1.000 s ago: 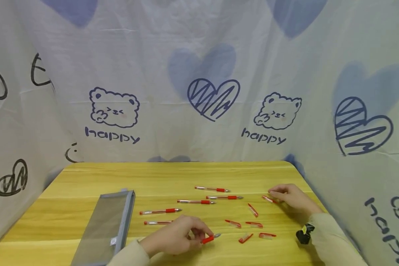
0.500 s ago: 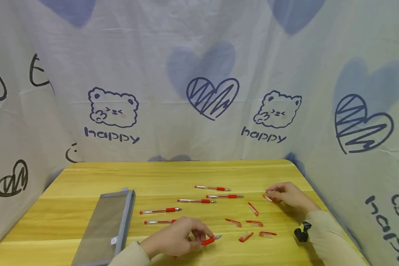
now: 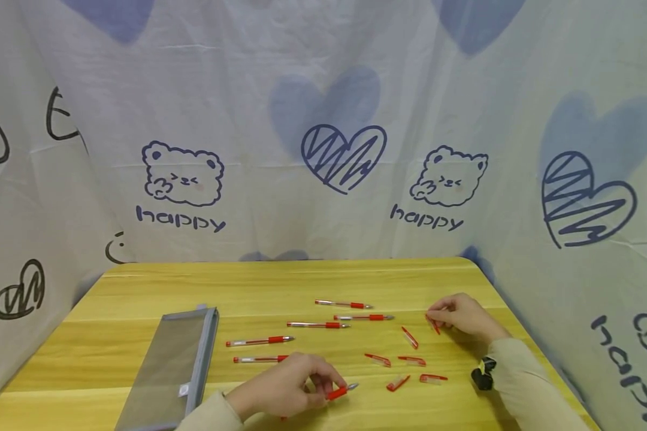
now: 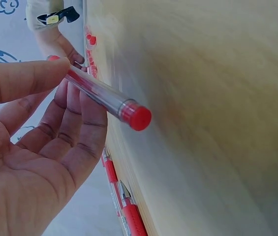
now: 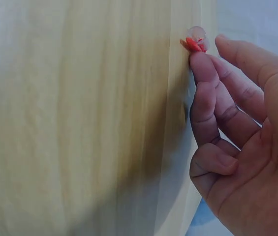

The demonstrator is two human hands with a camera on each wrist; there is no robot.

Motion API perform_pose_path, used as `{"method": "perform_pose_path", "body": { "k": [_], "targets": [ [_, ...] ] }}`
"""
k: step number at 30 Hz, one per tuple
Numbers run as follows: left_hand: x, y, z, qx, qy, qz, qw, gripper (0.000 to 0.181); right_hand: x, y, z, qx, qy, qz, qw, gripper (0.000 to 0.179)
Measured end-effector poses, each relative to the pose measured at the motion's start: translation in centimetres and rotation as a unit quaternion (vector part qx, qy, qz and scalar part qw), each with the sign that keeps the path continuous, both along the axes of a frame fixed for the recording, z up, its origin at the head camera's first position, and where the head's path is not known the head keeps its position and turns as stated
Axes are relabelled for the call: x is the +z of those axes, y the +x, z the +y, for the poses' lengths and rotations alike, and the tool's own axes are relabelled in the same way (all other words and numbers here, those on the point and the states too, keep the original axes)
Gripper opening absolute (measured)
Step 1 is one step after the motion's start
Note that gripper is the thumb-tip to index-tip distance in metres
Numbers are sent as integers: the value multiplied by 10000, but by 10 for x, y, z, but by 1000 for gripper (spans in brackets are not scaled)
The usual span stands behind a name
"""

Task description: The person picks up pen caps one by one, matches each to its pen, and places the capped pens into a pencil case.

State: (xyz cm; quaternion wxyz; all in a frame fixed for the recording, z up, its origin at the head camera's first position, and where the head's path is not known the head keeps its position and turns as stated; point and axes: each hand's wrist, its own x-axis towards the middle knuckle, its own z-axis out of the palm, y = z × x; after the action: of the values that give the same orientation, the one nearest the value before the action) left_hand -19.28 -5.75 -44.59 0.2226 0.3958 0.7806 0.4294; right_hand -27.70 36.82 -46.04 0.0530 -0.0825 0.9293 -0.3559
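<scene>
Before a curtain (image 3: 259, 108) lettered "happy", left fingers (image 4: 87, 140) pinching red pen (image 4: 102, 93), right fingers (image 5: 203, 71) at red cap (image 5: 196, 44), grip unclear

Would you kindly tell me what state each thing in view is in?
Pen in the left hand: uncapped, tip bare
Four pens on the table: uncapped, lying flat
Fifth pen: lying flat, tip hidden behind the hand
Cap at the right hand: off any pen
Five other caps: loose on the table
Grey pouch: lying flat; whether closed, unclear
</scene>
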Motion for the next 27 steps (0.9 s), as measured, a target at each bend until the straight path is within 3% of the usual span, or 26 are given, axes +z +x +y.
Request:
{"method": "perform_pose_path", "body": {
  "k": [7, 27],
  "targets": [
    [-1, 3, -1, -15, 38, 34, 10000, 30, -2, -6, -6, -102, 254, 99, 9996, 24],
    [-6, 3, -5, 5, 70, -153, 9999, 30, 0, -2, -19, -631, 314, -25, 9975, 23]
  ]
}}
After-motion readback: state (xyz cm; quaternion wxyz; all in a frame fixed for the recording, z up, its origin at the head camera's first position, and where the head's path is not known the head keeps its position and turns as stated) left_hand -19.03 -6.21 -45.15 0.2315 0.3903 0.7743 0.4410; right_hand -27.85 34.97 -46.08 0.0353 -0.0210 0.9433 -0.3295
